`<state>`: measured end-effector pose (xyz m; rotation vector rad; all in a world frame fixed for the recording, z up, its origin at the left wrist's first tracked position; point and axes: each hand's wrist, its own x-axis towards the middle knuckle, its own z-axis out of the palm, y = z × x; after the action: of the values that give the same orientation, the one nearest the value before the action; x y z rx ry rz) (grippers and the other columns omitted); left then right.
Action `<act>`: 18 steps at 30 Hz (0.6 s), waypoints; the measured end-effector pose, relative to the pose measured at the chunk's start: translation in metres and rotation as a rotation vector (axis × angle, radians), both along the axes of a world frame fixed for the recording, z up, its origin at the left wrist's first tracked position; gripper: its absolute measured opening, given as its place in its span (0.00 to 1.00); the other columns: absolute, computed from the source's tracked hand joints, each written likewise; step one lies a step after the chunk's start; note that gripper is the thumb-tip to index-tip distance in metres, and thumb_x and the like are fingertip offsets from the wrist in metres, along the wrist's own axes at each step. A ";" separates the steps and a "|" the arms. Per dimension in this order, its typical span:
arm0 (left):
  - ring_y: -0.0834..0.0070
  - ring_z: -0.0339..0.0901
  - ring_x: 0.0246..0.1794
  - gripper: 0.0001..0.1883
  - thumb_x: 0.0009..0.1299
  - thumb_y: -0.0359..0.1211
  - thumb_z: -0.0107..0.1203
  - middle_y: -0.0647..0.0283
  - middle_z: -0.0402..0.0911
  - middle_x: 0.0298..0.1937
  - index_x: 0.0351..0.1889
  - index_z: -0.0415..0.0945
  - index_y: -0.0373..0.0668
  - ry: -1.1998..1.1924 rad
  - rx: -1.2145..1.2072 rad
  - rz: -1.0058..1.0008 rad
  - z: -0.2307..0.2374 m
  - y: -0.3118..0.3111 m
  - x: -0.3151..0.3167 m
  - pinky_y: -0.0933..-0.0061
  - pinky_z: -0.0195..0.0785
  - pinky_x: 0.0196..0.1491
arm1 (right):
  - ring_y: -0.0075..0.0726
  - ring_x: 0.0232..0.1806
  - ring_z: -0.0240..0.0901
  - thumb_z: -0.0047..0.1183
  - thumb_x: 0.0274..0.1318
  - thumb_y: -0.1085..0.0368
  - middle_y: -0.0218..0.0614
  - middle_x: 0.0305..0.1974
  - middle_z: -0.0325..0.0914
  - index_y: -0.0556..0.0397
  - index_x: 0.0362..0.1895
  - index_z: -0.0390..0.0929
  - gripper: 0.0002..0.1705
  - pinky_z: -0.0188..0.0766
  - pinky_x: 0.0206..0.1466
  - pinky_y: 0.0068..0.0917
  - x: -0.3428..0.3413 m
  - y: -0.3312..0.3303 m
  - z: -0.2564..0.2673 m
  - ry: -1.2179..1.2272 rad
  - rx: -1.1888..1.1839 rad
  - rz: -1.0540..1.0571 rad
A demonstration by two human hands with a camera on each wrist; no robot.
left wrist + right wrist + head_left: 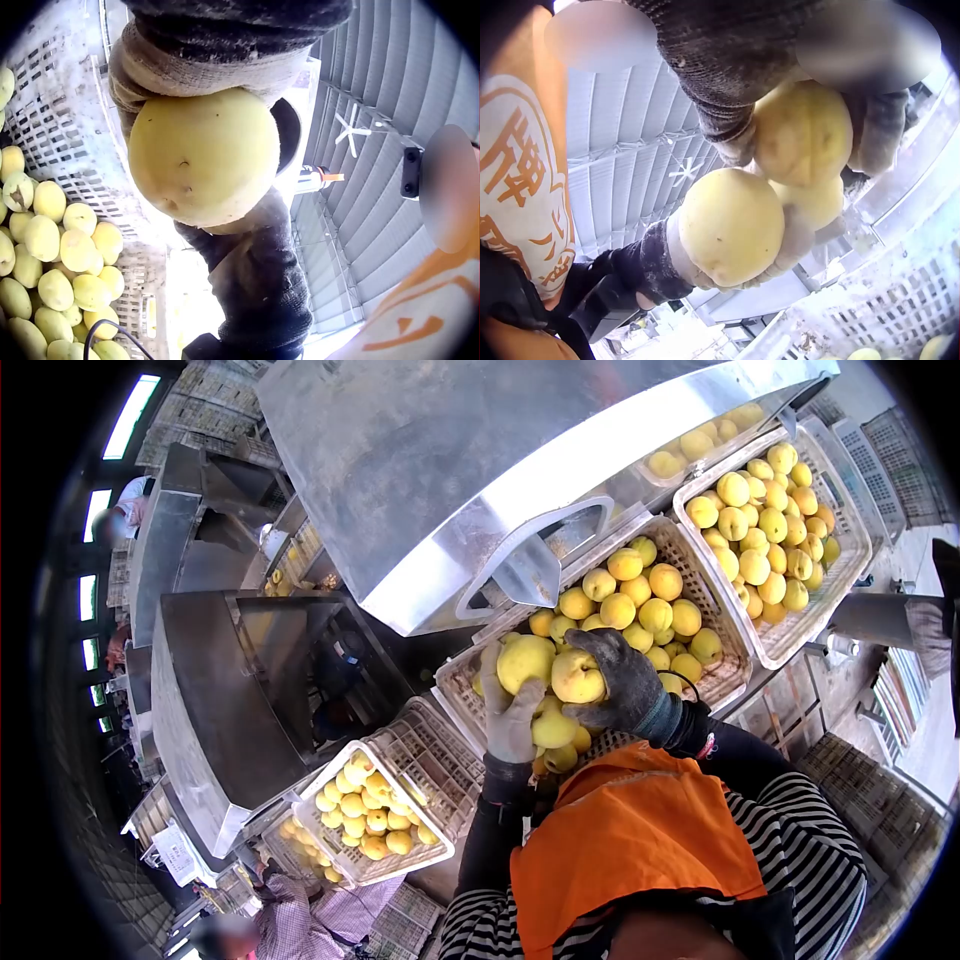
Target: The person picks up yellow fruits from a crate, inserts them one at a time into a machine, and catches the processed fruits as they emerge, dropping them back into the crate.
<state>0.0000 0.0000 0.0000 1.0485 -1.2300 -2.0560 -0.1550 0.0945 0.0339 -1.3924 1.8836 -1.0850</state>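
My left hand (512,725), in a pale grey work glove, curls round a large yellow peach (525,663). My right hand (632,682), in a dark glove, grips another yellow peach (577,676) right beside it. A further peach (553,725) shows just below, close to the left thumb. Seen from beneath in the right wrist view, the right hand's peach (802,135) is near a peach (731,225) at the left glove, with one more peach (821,201) behind. One peach (202,157) fills the left glove in the left wrist view. Both hands are over a plastic crate (728,690) of peaches.
A second full crate (770,652) stands to the right, and a tilted crate (440,847) of peaches at lower left. A large metal machine (430,470) with a rounded edge overhangs the far side. Other people (315,910) are at the left.
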 end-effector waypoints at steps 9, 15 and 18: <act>0.71 0.68 0.32 0.32 0.66 0.49 0.53 0.52 0.69 0.53 0.58 0.61 0.35 0.514 0.850 0.160 -0.019 0.000 0.015 0.66 0.71 0.35 | 0.60 0.59 0.57 0.59 0.44 0.44 0.59 0.55 0.60 0.63 0.61 0.53 0.49 0.52 0.65 0.49 -0.027 -0.133 -0.053 0.386 -0.013 -0.302; 0.63 0.71 0.42 0.29 0.70 0.48 0.44 0.53 0.68 0.56 0.62 0.58 0.37 0.700 0.811 -0.134 -0.046 -0.004 0.020 0.58 0.73 0.45 | 0.57 0.63 0.54 0.63 0.40 0.43 0.56 0.60 0.57 0.61 0.65 0.49 0.56 0.52 0.66 0.44 -0.018 -0.093 -0.008 0.001 -0.514 -0.202; 0.67 0.73 0.39 0.34 0.68 0.54 0.46 0.56 0.68 0.57 0.61 0.59 0.38 0.583 0.846 -0.069 -0.023 -0.004 0.006 0.62 0.75 0.44 | 0.51 0.62 0.58 0.68 0.38 0.49 0.52 0.60 0.61 0.60 0.64 0.52 0.55 0.58 0.63 0.41 0.032 -0.045 0.001 -0.146 -0.051 -0.270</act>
<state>0.0058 -0.0042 -0.0230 0.6121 -0.0814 -2.7284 -0.1231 0.0493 0.0350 -1.0736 1.9860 -1.3343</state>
